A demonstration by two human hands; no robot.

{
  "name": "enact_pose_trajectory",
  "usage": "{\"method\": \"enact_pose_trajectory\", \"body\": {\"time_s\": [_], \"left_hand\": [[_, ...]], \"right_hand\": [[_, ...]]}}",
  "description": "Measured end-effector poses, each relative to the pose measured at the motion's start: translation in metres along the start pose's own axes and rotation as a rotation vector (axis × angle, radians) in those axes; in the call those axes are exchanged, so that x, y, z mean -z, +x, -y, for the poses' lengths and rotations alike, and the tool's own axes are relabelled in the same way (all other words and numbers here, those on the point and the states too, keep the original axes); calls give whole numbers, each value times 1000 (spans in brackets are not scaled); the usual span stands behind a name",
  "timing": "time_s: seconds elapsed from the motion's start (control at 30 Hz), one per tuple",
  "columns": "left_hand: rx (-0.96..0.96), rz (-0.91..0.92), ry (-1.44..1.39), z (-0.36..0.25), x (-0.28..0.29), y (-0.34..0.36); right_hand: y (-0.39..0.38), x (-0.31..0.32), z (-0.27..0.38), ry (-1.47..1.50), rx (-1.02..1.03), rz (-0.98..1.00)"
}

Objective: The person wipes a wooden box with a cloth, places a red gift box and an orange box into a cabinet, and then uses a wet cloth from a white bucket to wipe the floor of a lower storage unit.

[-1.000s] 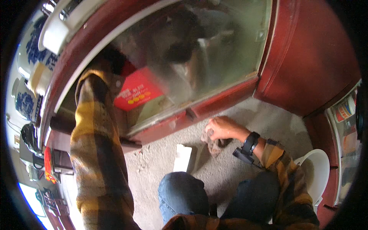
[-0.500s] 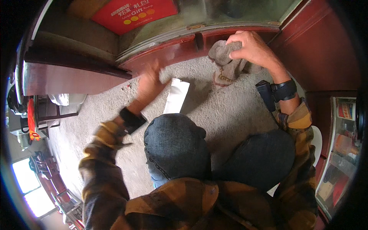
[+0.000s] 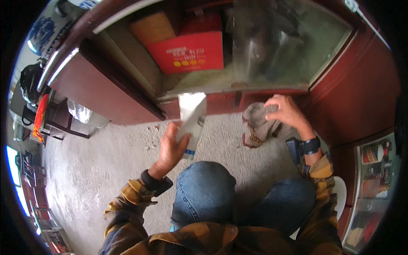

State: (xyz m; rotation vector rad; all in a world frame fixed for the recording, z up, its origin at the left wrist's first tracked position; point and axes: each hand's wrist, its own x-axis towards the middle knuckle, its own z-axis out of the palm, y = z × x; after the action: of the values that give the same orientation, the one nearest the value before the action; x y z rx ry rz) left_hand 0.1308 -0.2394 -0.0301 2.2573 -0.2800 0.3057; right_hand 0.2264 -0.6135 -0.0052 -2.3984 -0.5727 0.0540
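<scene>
My left hand point(image 3: 172, 146) is closed on a long, flat white packet point(image 3: 192, 123) with a blue stripe near its lower end. The packet stands tilted upward in front of the cabinet, above my knee. On the concrete floor at the right lies a crumpled grey-brown cloth point(image 3: 257, 121) with yellowish marks and a dark red edge. My right hand point(image 3: 285, 111) pinches the top of this cloth between thumb and fingers.
Ahead stands a dark red wooden cabinet point(image 3: 212, 102) with a sliding glass front. Inside it is a red box point(image 3: 193, 53) beside a brown carton point(image 3: 154, 29). A glass-fronted case point(image 3: 376, 187) with various goods is at right. Small debris point(image 3: 151, 140) dots the floor point(image 3: 102, 170).
My left hand has taken hold of the white packet and lifted it. My right hand stays on the cloth. The view has tilted up, showing more of the cabinet.
</scene>
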Motion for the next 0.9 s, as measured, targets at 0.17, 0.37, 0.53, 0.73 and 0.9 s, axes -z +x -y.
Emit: {"method": "enact_pose_trajectory", "body": {"time_s": [0.17,0.37,0.53,0.73,0.9], "left_hand": [[-275,-384,-96,-55,46,126],[-192,-293,103,-96,48,269],[-139,-200,86,-105,8,340],[-433,-190,-252,-96,38,283],[-778,-615,272,-172,142,134]], "right_hand": [[5,3,16,-23,76,-39],[8,4,24,21,57,-12],[-6,10,20,-23,110,13],[-1,17,39,36,111,93],[-17,31,10,-68,47,103]]}}
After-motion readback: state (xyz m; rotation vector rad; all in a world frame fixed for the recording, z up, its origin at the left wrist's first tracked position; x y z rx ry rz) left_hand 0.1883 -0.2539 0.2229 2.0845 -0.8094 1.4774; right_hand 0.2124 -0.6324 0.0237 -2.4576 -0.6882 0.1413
